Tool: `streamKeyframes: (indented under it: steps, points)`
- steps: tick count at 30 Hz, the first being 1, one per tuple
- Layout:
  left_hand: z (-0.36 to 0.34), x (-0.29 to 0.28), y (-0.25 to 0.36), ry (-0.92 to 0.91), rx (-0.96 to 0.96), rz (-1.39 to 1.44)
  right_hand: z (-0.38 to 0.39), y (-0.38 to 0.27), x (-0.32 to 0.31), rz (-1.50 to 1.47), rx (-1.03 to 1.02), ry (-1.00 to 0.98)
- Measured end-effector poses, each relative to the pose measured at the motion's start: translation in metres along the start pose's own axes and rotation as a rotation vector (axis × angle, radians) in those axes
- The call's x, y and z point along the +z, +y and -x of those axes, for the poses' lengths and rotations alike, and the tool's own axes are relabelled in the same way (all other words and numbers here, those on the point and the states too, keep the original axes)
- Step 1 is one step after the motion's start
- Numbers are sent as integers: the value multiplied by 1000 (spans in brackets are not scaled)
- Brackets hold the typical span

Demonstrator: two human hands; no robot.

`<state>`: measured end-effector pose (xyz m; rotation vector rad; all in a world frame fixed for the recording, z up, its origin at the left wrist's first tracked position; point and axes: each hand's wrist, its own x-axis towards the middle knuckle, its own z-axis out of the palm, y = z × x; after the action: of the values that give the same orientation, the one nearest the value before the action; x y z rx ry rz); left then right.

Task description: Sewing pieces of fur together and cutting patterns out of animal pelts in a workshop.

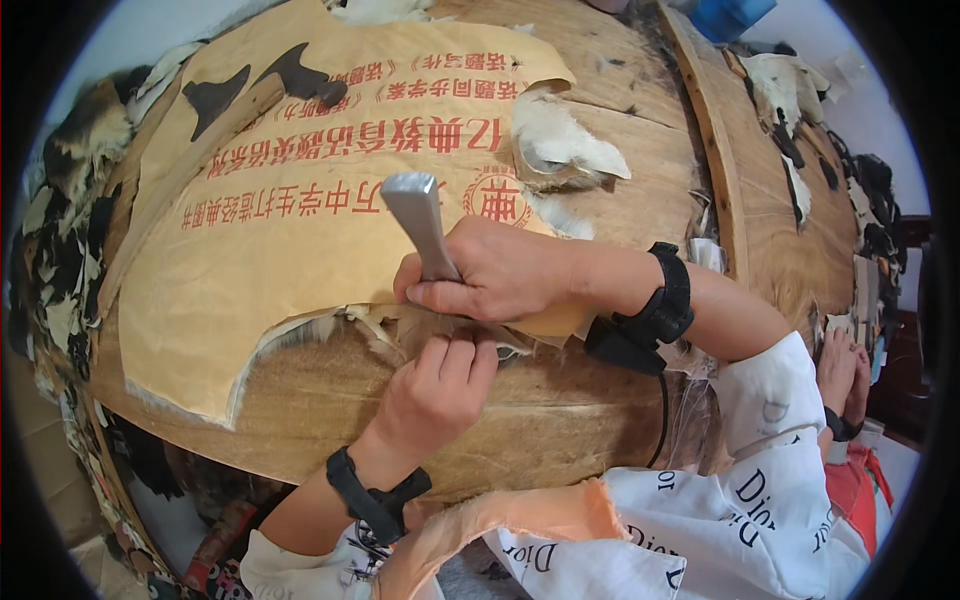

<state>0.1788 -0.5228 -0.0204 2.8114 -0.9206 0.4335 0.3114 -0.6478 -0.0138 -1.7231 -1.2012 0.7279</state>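
My right hand (495, 265) is closed round a silver metal-handled tool (418, 215). Its broad butt end points up, and its lower end is hidden by my hands. Just below it, my left hand (435, 390) has its fingers curled and pinched on the edge of a furry hide piece (375, 325). Both hands are close together at the near edge of a large tan paper sheet (250, 270) with red printing. Pale fur shows along the sheet's curved cut edge.
Two dark scraps (215, 98) lie on the sheet's far left. A white fur piece (575, 150) sits beside it on the worn wooden table (580, 405). A wooden strip (705, 140) crosses the table. Fur scraps (75, 250) pile at the left rim. Another person's hands (840, 370) are at right.
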Motion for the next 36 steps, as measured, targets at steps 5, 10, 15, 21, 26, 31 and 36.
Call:
streamKeyframes:
  steps: [5, 10, 15, 21, 26, 31, 36]
  points:
    - [-1, 0, 5, -9, -124, 68, 0, 5, 2, 30, -63, 7]
    - [-5, 3, 7, 9, -122, 18, 1, 6, 1, 23, -48, -12]
    - [-3, 2, 4, 11, -144, 93, -1, 8, 3, 28, -65, 2]
    - [5, 1, -5, 86, -289, 432, -1, 9, 6, 74, -45, -7]
    - [13, -2, -4, 65, -632, 708, 0, 10, 6, 123, -136, 34]
    - [16, 1, -2, 163, -741, 851, 10, 10, -1, 32, -233, -33]
    - [20, -2, -4, 178, -725, 929, 5, 9, 0, 83, -193, -118]
